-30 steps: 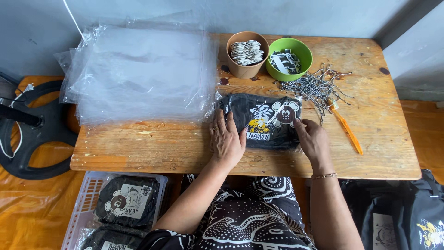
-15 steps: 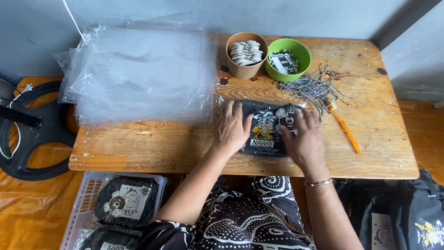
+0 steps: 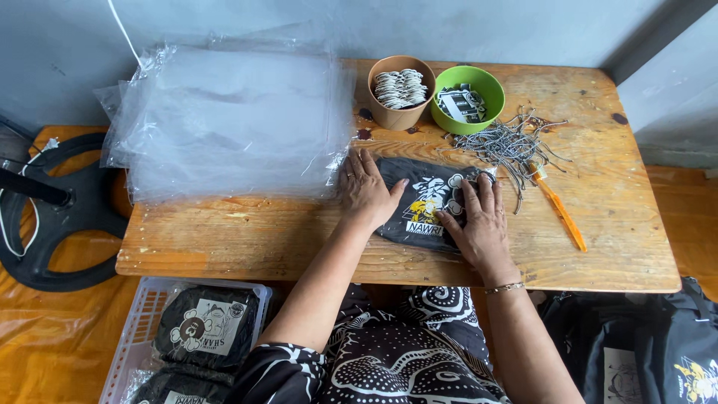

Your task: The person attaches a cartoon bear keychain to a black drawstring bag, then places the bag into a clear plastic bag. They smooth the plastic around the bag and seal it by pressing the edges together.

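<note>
Fingers of both hands lie spread and flat on the folded shirt [image 3: 428, 203], gripping nothing: left hand [image 3: 368, 188] on its left end, right hand [image 3: 479, 224] on its near right. The shirt's long axis runs left-right, at the table's [image 3: 224, 232] near middle.

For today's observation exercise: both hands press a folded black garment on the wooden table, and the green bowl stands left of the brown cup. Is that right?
Not quite. In the head view the green bowl stands right of the brown cup. The rest holds: left hand and right hand press the folded black garment on the wooden table.
</note>
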